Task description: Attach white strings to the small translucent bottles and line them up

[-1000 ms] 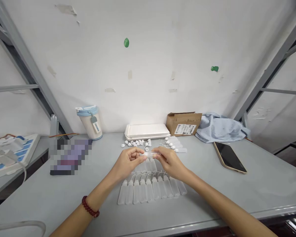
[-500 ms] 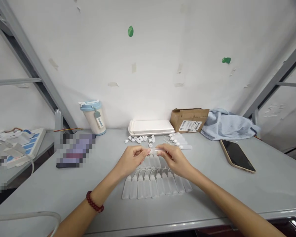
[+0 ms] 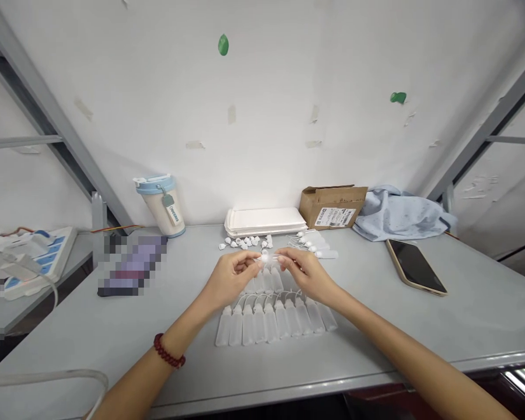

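My left hand (image 3: 231,277) is closed in a pinch at the white cap (image 3: 265,255) of a small translucent squeeze bottle. From the other side, my right hand (image 3: 308,273) pinches the bottle's clear body, mostly covered by my fingers. Below both hands lies a front row of translucent squeeze bottles (image 3: 269,325) with thin curved white tubes at their tops. A shorter row of similar bottles (image 3: 266,282) lies just behind, partly hidden by my hands. Loose white caps (image 3: 245,242) are scattered beyond my left fingers, and more bottles (image 3: 326,254) lie past my right hand.
A white flat stack (image 3: 265,221), an open cardboard box (image 3: 332,209) and a blue cloth (image 3: 400,216) sit along the wall. At left stand a tumbler (image 3: 161,207) and a pixelated phone-like item (image 3: 135,262). A phone (image 3: 415,266) lies right; a cable (image 3: 48,379) crosses the front left.
The camera view has shifted slightly. My left fingertips have opened a little around the cap, which shows more now. Both hands stay together over the rows.
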Tool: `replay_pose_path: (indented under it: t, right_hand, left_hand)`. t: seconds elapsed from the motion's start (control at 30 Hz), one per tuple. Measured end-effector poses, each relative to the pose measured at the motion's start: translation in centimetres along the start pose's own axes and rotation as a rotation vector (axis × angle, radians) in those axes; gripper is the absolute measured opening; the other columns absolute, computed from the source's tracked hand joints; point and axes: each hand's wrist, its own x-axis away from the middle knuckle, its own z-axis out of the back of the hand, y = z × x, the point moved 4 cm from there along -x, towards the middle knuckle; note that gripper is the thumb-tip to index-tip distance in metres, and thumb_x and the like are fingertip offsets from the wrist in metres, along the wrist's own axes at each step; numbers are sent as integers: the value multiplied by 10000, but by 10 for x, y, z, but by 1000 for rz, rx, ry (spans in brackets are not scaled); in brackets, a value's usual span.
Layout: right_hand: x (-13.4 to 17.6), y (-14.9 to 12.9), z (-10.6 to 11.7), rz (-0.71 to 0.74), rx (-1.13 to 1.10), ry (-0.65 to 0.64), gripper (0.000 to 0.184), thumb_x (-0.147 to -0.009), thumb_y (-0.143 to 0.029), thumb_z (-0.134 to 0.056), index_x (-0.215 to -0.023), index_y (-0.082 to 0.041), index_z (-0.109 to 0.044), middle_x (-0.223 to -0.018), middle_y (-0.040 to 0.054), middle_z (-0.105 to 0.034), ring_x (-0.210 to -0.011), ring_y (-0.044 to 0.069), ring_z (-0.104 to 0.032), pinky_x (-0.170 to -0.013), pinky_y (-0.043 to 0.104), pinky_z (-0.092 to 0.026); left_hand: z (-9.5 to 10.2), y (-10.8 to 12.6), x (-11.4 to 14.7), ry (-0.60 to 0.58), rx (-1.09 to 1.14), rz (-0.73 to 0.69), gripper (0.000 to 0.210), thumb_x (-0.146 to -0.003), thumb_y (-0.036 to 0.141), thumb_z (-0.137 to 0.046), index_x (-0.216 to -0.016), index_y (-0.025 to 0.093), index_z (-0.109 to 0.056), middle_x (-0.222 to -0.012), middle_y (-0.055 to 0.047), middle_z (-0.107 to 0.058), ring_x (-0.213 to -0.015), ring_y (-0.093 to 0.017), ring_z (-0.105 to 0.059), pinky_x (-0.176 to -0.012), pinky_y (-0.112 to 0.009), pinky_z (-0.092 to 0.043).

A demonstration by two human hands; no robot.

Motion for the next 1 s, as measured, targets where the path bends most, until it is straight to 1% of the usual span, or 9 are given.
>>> replay_pose_path:
  t: [0.13,0.23,0.3,0.37,0.43,0.5,0.57,0.83,1.0]
  right_hand:
    - [0,1,2,-1,30,25,277,-936,-311,-377,-821,-157,-576,-672,10,-560,-600,122,-486,-587,240,-361]
    - [1,1,2,6,34,33,285,-939,-319,-364,-820,-161,-570,-669,9,-552,-599,124,-481,-587,242,-361]
    - [1,0,3,10,30,35,303,-942,-328,-354,-775,-168,-549,-659,5,-537,-593,122,-474,-584,242,-361]
    - [1,0,3,10,24,39,323,-946,-337,-343,-734,-173,-525,-649,1,-520,-589,120,-467,-580,240,-359]
    - [1,1,2,18,22,43,329,-949,-341,-336,-730,-175,-519,-645,-1,-509,-592,120,-465,-583,241,-362]
    - [1,2,1,27,23,44,321,-950,-339,-334,-758,-174,-531,-641,-1,-506,-594,122,-466,-584,243,-365]
    - [1,3,-1,28,23,32,312,-950,-334,-335,-786,-170,-543,-638,-1,-507,-595,124,-471,-582,244,-366]
    - [3,-1,-1,26,29,-14,309,-958,-319,-333,-839,-160,-570,-667,3,-525,-621,122,-501,-595,241,-374]
    - [5,2,-3,54,103,7,265,-923,-369,-430,-1033,-160,-552,-745,29,-596,-615,134,-515,-594,257,-397]
  left_hand:
    - [5,0,-1,156,-47,-52,238,-807,375,-553,-835,173,-676,-814,-35,-672,-732,-155,-577,-639,-244,-447]
    - [10,-3,-1,292,-77,-22,253,-813,375,-535,-826,171,-686,-871,-44,-678,-744,-159,-573,-597,-234,-429]
    - [12,-3,-1,330,-74,-15,272,-821,384,-523,-856,173,-690,-937,-53,-672,-797,-169,-574,-595,-231,-424]
    - [10,-2,-1,294,-65,-37,292,-840,397,-503,-889,183,-695,-992,-54,-665,-892,-185,-572,-664,-242,-438]
    - [5,1,-1,207,-56,-61,306,-853,412,-492,-890,191,-700,-994,-50,-670,-949,-196,-568,-750,-262,-438]
    - [-2,1,-1,113,-53,-49,318,-854,427,-493,-880,189,-703,-929,-45,-684,-913,-198,-582,-773,-277,-435]
    - [-7,0,-1,54,-41,-12,329,-854,436,-492,-869,182,-701,-872,-41,-690,-867,-198,-593,-761,-281,-437]
    - [-9,-4,0,9,75,84,359,-835,470,-514,-684,169,-640,-712,-25,-650,-763,-169,-587,-733,-269,-437]
    - [-9,-5,1,11,172,159,404,-810,478,-542,-567,156,-571,-613,-14,-572,-689,-151,-557,-699,-269,-431]
